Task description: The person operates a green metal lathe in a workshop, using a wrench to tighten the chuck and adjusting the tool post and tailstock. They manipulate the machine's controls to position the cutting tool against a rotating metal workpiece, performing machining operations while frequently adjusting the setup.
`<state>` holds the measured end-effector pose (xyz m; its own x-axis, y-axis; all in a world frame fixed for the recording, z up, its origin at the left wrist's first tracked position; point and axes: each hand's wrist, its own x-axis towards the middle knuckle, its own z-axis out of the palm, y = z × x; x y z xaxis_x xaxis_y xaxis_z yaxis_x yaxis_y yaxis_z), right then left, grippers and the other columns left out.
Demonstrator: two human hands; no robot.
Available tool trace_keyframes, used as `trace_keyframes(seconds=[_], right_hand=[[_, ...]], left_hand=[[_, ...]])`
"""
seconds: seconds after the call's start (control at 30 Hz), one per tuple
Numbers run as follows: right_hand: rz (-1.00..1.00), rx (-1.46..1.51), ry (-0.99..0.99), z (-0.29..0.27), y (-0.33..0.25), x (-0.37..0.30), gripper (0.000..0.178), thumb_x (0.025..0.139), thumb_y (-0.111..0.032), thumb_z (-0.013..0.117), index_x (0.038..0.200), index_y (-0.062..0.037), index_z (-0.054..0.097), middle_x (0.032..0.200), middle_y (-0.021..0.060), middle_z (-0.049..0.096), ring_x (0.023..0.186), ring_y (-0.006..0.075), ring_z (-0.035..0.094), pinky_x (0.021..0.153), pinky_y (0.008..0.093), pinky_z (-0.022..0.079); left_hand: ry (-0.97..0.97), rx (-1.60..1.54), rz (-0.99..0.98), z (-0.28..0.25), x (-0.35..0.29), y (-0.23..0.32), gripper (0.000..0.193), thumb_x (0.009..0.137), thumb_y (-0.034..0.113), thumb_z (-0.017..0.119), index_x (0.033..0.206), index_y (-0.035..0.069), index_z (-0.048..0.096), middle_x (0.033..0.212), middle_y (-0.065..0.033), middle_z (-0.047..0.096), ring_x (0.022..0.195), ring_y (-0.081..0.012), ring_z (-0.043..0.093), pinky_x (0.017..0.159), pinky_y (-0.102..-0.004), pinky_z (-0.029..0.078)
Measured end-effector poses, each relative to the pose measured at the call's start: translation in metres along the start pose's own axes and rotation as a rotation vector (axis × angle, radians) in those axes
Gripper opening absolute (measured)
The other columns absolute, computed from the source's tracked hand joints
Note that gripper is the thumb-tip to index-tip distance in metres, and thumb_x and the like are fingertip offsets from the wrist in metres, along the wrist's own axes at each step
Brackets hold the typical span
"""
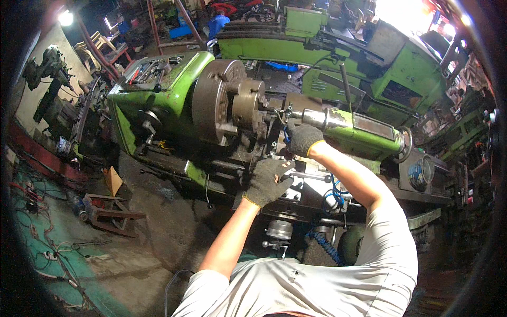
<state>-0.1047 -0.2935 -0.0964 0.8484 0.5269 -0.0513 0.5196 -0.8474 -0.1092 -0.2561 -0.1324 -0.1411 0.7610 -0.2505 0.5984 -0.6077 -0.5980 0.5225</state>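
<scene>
A large green lathe lies across the view, with a big round chuck (217, 103) and a cylindrical metal workpiece (248, 105) in it. The tailstock (359, 132) stands to the right, its spindle pointing at the workpiece. My right hand (304, 139), in a dark knit glove, is closed beside the tailstock spindle; a bit of blue shows at its fingers, but what it grips is mostly hidden. Lower and to the left, my left hand (266, 183) wears a matching glove with worn fingertips. Its fingers are apart over the lathe carriage (309, 182), thumb pointing right.
Blue tubing (335, 196) loops over the carriage's right side. The tailstock handwheel (405, 144) and a metal bucket (421, 172) are at the right. Tools lie on the headstock top (153, 71). Another green machine (264, 48) stands behind. Cables (50, 248) trail across the left floor.
</scene>
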Motion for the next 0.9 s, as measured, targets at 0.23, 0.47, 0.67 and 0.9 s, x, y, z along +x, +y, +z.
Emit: trace_keyframes(seconds=[0.23, 0.47, 0.67, 0.9], right_hand=[[-0.042, -0.023, 0.002, 0.013, 0.003, 0.004, 0.081, 0.076, -0.038, 0.074, 0.130, 0.0149, 0.043, 0.096, 0.0286, 0.071, 0.093, 0.0413, 0.072, 0.078, 0.0523, 0.056], [-0.030, -0.037, -0.106, 0.006, -0.011, 0.006, 0.068, 0.080, -0.033, 0.073, 0.130, 0.0054, 0.049, 0.098, 0.0259, 0.072, 0.092, 0.0405, 0.072, 0.077, 0.0515, 0.057], [-0.018, -0.043, -0.068, 0.013, -0.008, 0.005, 0.064, 0.080, -0.031, 0.073, 0.128, 0.0056, 0.051, 0.096, 0.0229, 0.074, 0.091, 0.0406, 0.073, 0.075, 0.0513, 0.057], [-0.002, -0.045, -0.042, 0.006, -0.013, -0.001, 0.063, 0.079, -0.030, 0.072, 0.126, 0.0066, 0.053, 0.095, 0.0241, 0.074, 0.092, 0.0398, 0.073, 0.075, 0.0507, 0.058]], left_hand=[[0.004, 0.027, 0.000, -0.001, 0.001, 0.003, 0.043, 0.077, 0.028, 0.078, 0.117, 0.013, 0.072, 0.107, -0.0136, 0.070, 0.103, -0.0345, 0.066, 0.092, -0.0479, 0.050], [-0.009, 0.029, -0.003, 0.001, -0.001, -0.001, 0.044, 0.077, 0.030, 0.078, 0.118, 0.014, 0.071, 0.109, -0.0136, 0.070, 0.103, -0.0349, 0.065, 0.091, -0.0477, 0.050], [-0.039, 0.020, -0.024, 0.003, -0.001, -0.002, 0.044, 0.077, 0.031, 0.079, 0.118, 0.014, 0.071, 0.108, -0.0123, 0.070, 0.104, -0.0341, 0.065, 0.092, -0.0475, 0.050], [-0.022, 0.005, -0.007, 0.000, 0.001, 0.001, 0.044, 0.077, 0.030, 0.079, 0.118, 0.014, 0.071, 0.107, -0.0125, 0.070, 0.101, -0.0341, 0.066, 0.090, -0.0475, 0.050]])
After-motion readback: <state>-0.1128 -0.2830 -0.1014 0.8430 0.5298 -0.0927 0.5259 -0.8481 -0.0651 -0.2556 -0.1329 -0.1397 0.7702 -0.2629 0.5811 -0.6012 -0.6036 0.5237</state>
